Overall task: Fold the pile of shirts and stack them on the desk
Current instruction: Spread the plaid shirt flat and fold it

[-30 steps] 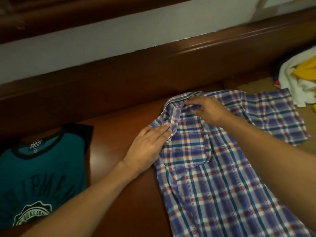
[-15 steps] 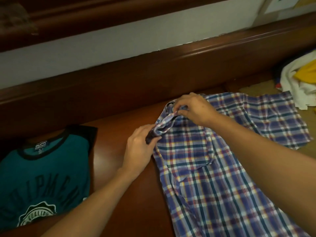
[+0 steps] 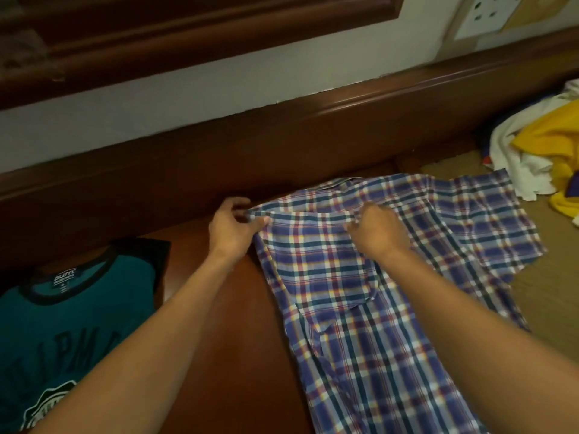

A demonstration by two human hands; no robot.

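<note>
So, one blue-and-red plaid shirt (image 3: 360,308) lies on the brown wooden desk (image 3: 244,355), top edge pinched by left hand (image 3: 233,228) and right hand (image 3: 376,233). One teal black-collared tee (image 3: 78,324), neck label roughly "bum", sits left of the left hand; one white-and-yellow clothes heap (image 3: 539,145) well right of the right.

A room in a home: a polished dark wood bench (image 3: 238,355) against a white wall (image 3: 203,95) with a socket plate (image 3: 488,14). Everyday clothes lie there: a plaid shirt (image 3: 344,308), a teal T-shirt (image 3: 78,314), a loose heap (image 3: 532,142) far right.
</note>
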